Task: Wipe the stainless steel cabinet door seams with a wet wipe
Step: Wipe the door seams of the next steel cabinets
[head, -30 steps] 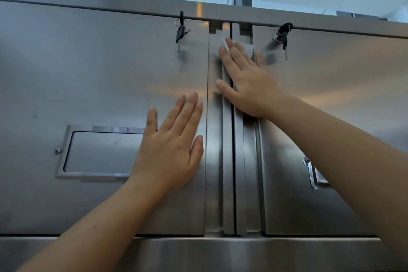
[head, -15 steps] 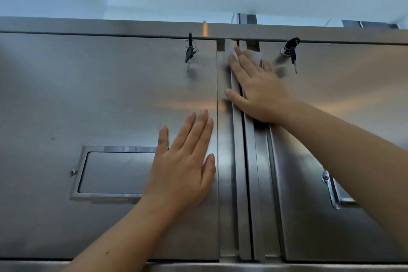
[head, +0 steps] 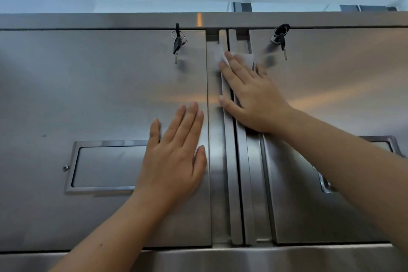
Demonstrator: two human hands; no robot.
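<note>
Our right hand [head: 254, 99] lies flat, fingers straight, pressing the wet wipe [head: 247, 58] onto the centre seam [head: 240, 183] near its top. Our left hand [head: 174, 157], fingers straight and holding nothing, rests flat on the door [head: 99, 95] just left of that seam.

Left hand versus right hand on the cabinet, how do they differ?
The left hand lies bare on the left door; the right hand presses a wet wipe on the centre seam. The left hand sits lower, the right hand higher, near the top. Both lie flat with straight fingers.
</note>
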